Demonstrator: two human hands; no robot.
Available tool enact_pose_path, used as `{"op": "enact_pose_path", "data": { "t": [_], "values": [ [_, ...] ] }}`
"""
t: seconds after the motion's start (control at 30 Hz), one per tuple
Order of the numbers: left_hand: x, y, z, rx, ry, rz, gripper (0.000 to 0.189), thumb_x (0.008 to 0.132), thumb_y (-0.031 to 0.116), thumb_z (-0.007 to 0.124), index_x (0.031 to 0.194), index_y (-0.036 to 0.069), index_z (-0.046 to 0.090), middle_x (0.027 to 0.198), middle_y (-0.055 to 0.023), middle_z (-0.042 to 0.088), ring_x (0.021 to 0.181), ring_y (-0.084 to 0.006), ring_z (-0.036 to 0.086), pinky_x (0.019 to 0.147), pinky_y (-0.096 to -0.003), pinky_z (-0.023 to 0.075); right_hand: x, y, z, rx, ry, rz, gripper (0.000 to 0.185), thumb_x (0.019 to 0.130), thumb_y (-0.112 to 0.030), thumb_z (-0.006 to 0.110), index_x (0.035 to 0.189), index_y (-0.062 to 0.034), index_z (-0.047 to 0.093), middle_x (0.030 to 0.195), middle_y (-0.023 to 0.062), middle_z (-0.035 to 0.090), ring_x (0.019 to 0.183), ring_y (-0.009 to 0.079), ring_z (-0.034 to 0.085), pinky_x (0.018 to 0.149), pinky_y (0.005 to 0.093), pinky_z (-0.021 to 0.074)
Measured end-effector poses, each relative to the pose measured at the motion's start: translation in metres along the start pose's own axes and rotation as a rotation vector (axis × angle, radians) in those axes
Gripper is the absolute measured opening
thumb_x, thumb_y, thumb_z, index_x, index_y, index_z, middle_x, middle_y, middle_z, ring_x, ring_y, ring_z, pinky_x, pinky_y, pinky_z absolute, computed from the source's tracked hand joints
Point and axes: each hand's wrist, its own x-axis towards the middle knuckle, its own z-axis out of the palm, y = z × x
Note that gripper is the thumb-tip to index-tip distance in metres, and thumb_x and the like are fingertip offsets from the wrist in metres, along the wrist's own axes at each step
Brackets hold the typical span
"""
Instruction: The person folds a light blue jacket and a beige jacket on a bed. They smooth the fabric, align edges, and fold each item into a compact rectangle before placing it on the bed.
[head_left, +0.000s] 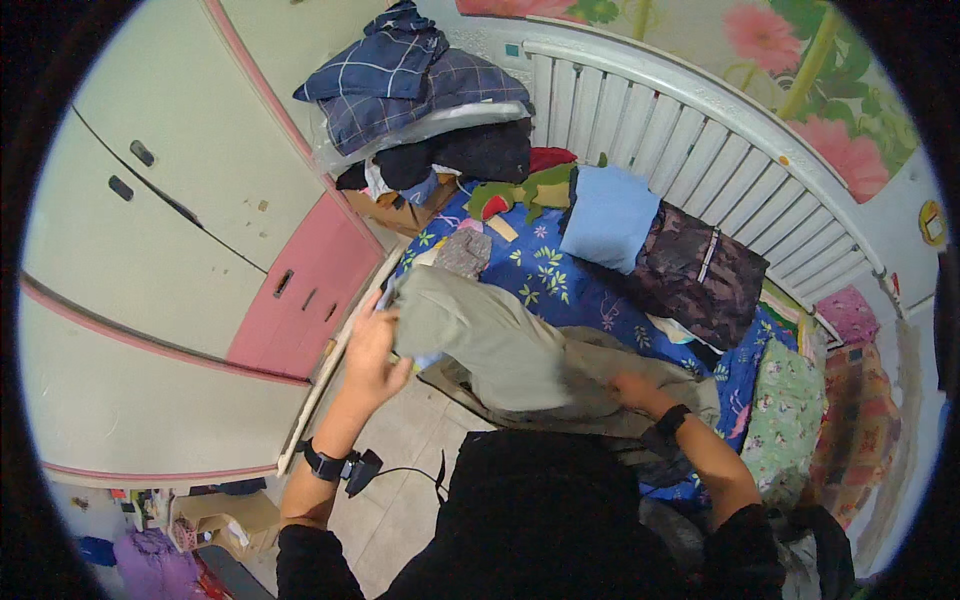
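Note:
A khaki-green garment (487, 337) lies across the near edge of the bed, its left part raised and folded over. My left hand (375, 356) is beside that left end, thumb apart from the fingers, with nothing seen between them. Blurred by motion, my right hand (634, 391) is at the garment's darker right part (637, 356); whether its fingers grip the cloth cannot be made out. Beyond the garment, a folded light blue cloth (611, 217) rests partly on dark camouflage-patterned clothing (701, 274).
Blue floral bedding (547, 262) covers the bed, bounded by a white slatted rail (675, 135). Plaid bedding (420, 97) is piled at the back left. A green plush toy (544, 191) lies near it. A cream-and-pink cabinet (300, 292) stands left; a cable (412, 470) hangs from my left wrist.

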Motion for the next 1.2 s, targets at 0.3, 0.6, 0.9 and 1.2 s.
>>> {"op": "enact_pose_path", "data": {
  "t": [0.3,0.6,0.9,1.2],
  "values": [
    [0.038,0.063,0.028,-0.205,-0.39,0.566,0.017,0.066,0.007,0.058,0.079,0.008,0.048,0.097,-0.0084,0.056,0.092,-0.0255,0.056,0.09,-0.0363,0.0467,-0.039,-0.126,-0.17,0.362,0.745,-0.674,0.04,0.08,-0.017,0.06,0.118,-0.0057,0.052,0.123,0.0115,0.05,0.114,0.0254,0.049,0.094,0.0369,0.0411],
    [0.046,0.069,0.026,-0.024,-0.007,0.657,0.02,0.065,0.007,0.061,0.064,0.011,0.041,0.089,-0.0042,0.063,0.081,-0.0168,0.059,0.084,-0.033,0.0499,-0.033,-0.188,-0.185,0.848,0.386,-0.626,0.032,0.088,-0.014,0.047,0.116,0.0001,0.051,0.114,0.0107,0.057,0.105,0.0201,0.053,0.092,0.031,0.0397],
    [0.023,0.06,0.043,0.16,0.225,0.589,0.023,0.058,0.009,0.061,0.06,0.014,0.039,0.083,-0.0015,0.061,0.073,-0.0142,0.053,0.063,-0.0301,0.0392,-0.017,-0.182,-0.116,1.77,-0.17,-0.35,0.03,0.088,-0.004,0.045,0.117,-0.0002,0.051,0.112,0.0062,0.057,0.097,0.014,0.057,0.085,0.0289,0.0463],
    [-0.024,0.05,0.108,-0.127,0.069,0.475,0.018,0.065,0.007,0.061,0.076,0.014,0.048,0.097,-0.0025,0.053,0.082,-0.0191,0.05,0.071,-0.0315,0.0376,-0.024,-0.165,-0.132,1.914,0.025,-0.372,0.029,0.09,-0.018,0.047,0.114,-0.0021,0.054,0.108,0.0078,0.06,0.093,0.0162,0.06,0.082,0.0313,0.0498]
  ]
}}
